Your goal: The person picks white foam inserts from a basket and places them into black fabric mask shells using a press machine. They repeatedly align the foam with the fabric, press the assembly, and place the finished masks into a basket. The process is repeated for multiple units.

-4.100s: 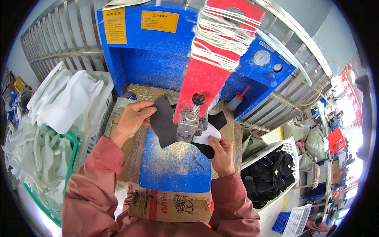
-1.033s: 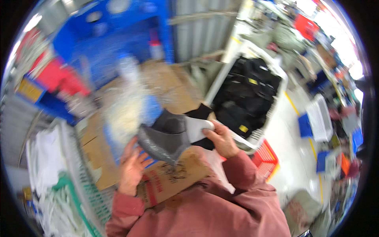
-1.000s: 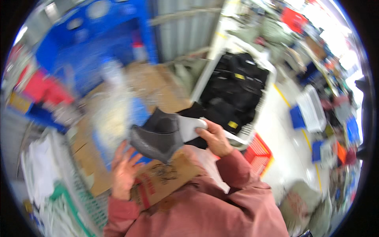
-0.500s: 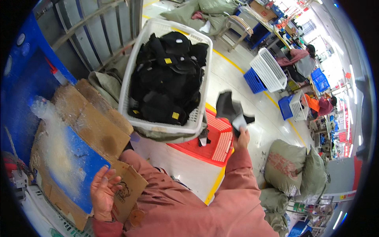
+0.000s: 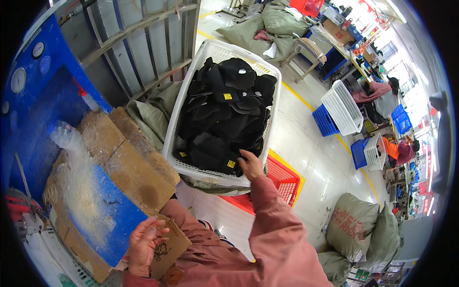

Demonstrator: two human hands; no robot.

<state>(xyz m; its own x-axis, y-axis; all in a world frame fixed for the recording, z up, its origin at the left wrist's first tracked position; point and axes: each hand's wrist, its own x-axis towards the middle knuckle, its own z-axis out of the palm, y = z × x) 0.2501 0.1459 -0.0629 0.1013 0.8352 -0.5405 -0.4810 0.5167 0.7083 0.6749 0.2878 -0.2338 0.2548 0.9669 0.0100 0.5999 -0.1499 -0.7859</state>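
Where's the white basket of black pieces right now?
In the head view, the white basket stands just above centre, right hand at its lower right corner, red basket below.

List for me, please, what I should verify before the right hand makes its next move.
1. Right hand at the white basket: ok, it is at the near right corner, beside the black pieces.
2. Right hand's grip: cannot tell, the fingertips are too blurred and partly hidden.
3. Left hand free: ok, nothing shows in its curled fingers.
4. Red basket fully visible: not ok, the white basket and right sleeve cover part of it.
5. Blue board clean: not ok, pale dust lies on it.
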